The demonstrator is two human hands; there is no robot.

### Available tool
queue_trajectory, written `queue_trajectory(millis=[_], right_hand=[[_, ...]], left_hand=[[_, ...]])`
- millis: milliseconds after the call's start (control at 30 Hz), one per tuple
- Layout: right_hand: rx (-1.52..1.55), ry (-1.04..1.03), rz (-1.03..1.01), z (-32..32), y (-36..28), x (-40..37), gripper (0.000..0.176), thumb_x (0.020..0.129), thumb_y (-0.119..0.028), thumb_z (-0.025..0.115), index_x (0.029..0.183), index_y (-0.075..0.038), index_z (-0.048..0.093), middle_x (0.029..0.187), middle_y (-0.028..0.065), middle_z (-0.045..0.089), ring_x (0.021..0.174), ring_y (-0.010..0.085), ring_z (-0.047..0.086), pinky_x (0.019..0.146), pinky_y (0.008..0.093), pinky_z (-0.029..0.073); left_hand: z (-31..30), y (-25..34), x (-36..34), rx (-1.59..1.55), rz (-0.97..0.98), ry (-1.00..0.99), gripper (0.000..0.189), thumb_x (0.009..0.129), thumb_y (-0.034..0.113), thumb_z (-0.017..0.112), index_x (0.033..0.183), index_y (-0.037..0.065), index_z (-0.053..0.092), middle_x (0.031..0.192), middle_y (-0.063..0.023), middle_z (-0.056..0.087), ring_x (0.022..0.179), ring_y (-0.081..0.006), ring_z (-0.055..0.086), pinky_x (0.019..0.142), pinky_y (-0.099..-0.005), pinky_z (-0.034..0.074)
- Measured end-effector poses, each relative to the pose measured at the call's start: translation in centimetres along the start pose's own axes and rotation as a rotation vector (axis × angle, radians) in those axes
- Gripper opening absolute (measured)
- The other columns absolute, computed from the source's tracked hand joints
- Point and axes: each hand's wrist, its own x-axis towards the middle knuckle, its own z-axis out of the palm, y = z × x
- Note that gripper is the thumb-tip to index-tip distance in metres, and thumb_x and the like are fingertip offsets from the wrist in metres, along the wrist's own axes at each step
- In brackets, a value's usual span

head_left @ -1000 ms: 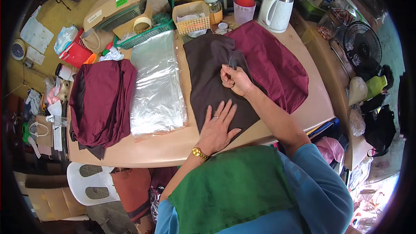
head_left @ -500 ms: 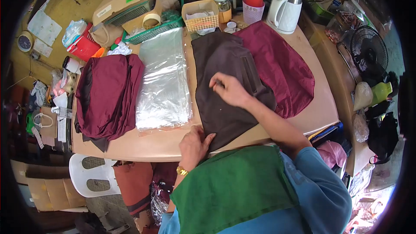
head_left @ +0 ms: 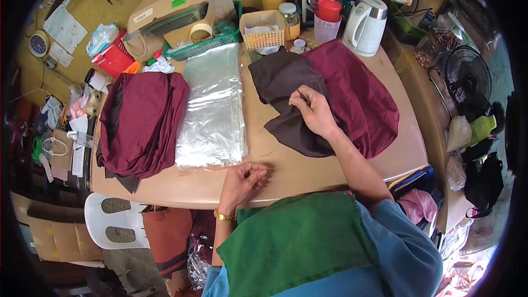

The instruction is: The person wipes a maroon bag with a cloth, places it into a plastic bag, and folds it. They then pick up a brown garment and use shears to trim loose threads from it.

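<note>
Head view shows your right hand [head_left: 318, 112] out over the middle of the table [head_left: 308, 173], thumb and fingertips pinched on a fold of the dark brown cloth [head_left: 279, 77]. That cloth lies rumpled and partly folded on itself, its far end close to the small woven basket [head_left: 262, 28], its right side lapping onto the maroon cloth [head_left: 360, 91] spread toward the white kettle [head_left: 366, 16].

Your left hand [head_left: 243, 179] rests on bare tabletop at the near edge, well apart from the right, just near of the stack of clear plastic bags [head_left: 213, 104]. Its fingers are curled in against the thumb. Whether they pinch anything is too small to tell.

Left of the bags sits a heap of maroon fabric [head_left: 142, 121]. A green tray [head_left: 204, 45] stands at the far side, with a red cup [head_left: 329, 9] farther right, beside the kettle. A green cloth [head_left: 300, 242] covers your lap, below the table edge.
</note>
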Motion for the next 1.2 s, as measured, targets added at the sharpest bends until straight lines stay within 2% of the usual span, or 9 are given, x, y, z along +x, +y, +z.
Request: queue_trajectory(millis=[200, 333, 467, 533, 633, 700, 733, 833, 1200], right_hand=[[-0.169, -0.017, -0.236, 1.3, -2.7, -1.2, 0.006, 0.092, 0.001, 0.066, 0.091, 0.003, 0.06, 0.082, 0.0115, 0.057, 0.072, 0.0241, 0.057, 0.067, 0.0326, 0.046], [-0.179, 0.006, -0.31, 1.6, -3.4, -2.1, 0.008, 0.088, 0.006, 0.067, 0.092, 0.004, 0.06, 0.082, 0.0129, 0.056, 0.07, 0.0255, 0.056, 0.065, 0.0325, 0.046], [-0.174, -0.02, -0.304, 1.1, -3.5, -2.7, 0.009, 0.089, 0.005, 0.068, 0.094, 0.004, 0.062, 0.083, 0.0125, 0.056, 0.07, 0.0248, 0.057, 0.064, 0.0314, 0.046], [-0.177, -0.036, -0.3, 1.0, -3.3, -3.0, 0.009, 0.088, 0.005, 0.068, 0.096, 0.004, 0.062, 0.084, 0.0122, 0.056, 0.071, 0.0249, 0.058, 0.065, 0.0311, 0.047], [-0.28, 0.036, -0.272, 1.1, -4.0, -3.0, 0.015, 0.088, -0.003, 0.072, 0.101, 0.001, 0.065, 0.091, 0.0109, 0.056, 0.077, 0.0267, 0.062, 0.067, 0.0329, 0.05], [-0.522, 0.191, -0.236, 1.4, -7.2, -3.3, 0.022, 0.087, -0.012, 0.077, 0.105, -0.005, 0.067, 0.099, 0.0091, 0.055, 0.083, 0.0295, 0.063, 0.069, 0.036, 0.053], [-0.552, 0.111, -0.241, 1.1, -7.2, -3.5, 0.032, 0.084, -0.019, 0.078, 0.113, -0.011, 0.067, 0.102, 0.0079, 0.054, 0.084, 0.0289, 0.063, 0.07, 0.0383, 0.053], [-0.677, -0.058, -0.4, 0.9, -8.8, -4.2, 0.036, 0.082, -0.018, 0.079, 0.115, -0.009, 0.067, 0.105, 0.0092, 0.055, 0.081, 0.0261, 0.061, 0.069, 0.0374, 0.051], [-0.818, -0.081, -0.589, 2.0, -8.6, -5.4, 0.022, 0.076, -0.012, 0.077, 0.095, -0.01, 0.067, 0.083, 0.0008, 0.057, 0.069, 0.0155, 0.06, 0.063, 0.0334, 0.039]], left_hand=[[4.0, 0.8, 1.3, -0.395, 0.22, 0.025, 0.037, 0.093, 0.012, 0.074, 0.125, -0.004, 0.064, 0.073, 0.0036, 0.061, 0.059, -0.0036, 0.051, 0.055, -0.0192, 0.043], [4.4, 1.3, 2.1, -0.716, 0.106, 0.165, 0.033, 0.096, 0.012, 0.071, 0.124, -0.003, 0.065, 0.071, 0.0035, 0.059, 0.055, -0.003, 0.048, 0.051, -0.017, 0.039], [4.0, 1.3, 2.2, -0.954, 0.138, 0.189, 0.021, 0.099, 0.011, 0.065, 0.115, -0.002, 0.067, 0.081, -0.0034, 0.069, 0.069, -0.0077, 0.066, 0.06, -0.0152, 0.055], [4.0, 2.0, 2.1, -1.203, 0.077, 0.268, 0.016, 0.099, 0.009, 0.063, 0.107, -0.004, 0.066, 0.093, -0.0094, 0.07, 0.096, -0.0197, 0.072, 0.084, -0.025, 0.063], [3.1, 0.7, 2.3, -1.268, 0.127, 0.081, 0.015, 0.102, 0.007, 0.057, 0.1, -0.006, 0.062, 0.109, -0.0186, 0.069, 0.116, -0.0325, 0.067, 0.095, -0.0321, 0.062], [3.2, 1.2, 2.3, -1.243, 0.144, 0.042, 0.016, 0.103, 0.008, 0.055, 0.1, -0.007, 0.062, 0.109, -0.0201, 0.069, 0.117, -0.0339, 0.066, 0.095, -0.034, 0.061], [3.3, 1.5, 2.2, -1.216, 0.16, 0.002, 0.017, 0.104, 0.008, 0.054, 0.101, -0.007, 0.062, 0.109, -0.0216, 0.069, 0.118, -0.0353, 0.065, 0.096, -0.0359, 0.061], [3.6, 1.9, 2.4, -1.17, 0.177, 0.001, 0.019, 0.105, 0.011, 0.053, 0.103, -0.007, 0.061, 0.11, -0.0195, 0.068, 0.116, -0.0324, 0.066, 0.099, -0.0382, 0.06], [3.8, 1.1, 2.9, -1.108, 0.216, -0.004, 0.02, 0.104, 0.016, 0.056, 0.108, -0.003, 0.061, 0.108, -0.0127, 0.068, 0.102, -0.0209, 0.069, 0.096, -0.0361, 0.059]])
